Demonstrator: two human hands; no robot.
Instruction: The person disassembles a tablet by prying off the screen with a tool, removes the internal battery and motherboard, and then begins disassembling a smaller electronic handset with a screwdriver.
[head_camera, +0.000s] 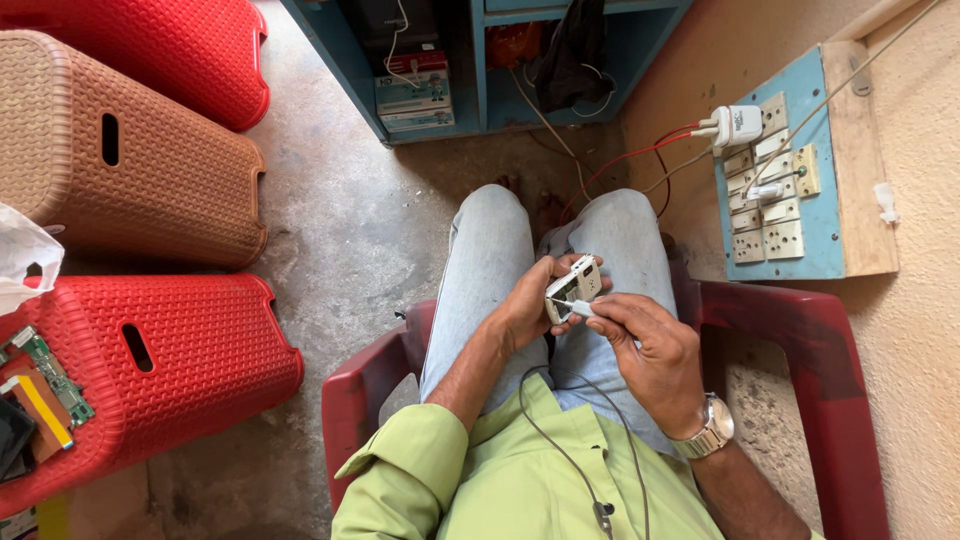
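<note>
I sit in a dark red plastic chair (800, 330) and look down at my lap. My left hand (525, 300) grips a small white phone body (573, 287) with its back open, held above my knees. My right hand (650, 350), with a metal wristwatch (712, 428) on the wrist, pinches a thin white-handled tool (578, 306). The tool's tip rests on the opened lower part of the phone. A thin grey cable (575, 460) hangs down over my green shirt.
Red and brown woven plastic stools (150, 170) stand on the concrete floor at left; one (170, 370) carries green circuit boards (45, 370). A blue switchboard (790, 190) with a white plug and wires hangs on the right wall. A blue shelf (470, 70) stands ahead.
</note>
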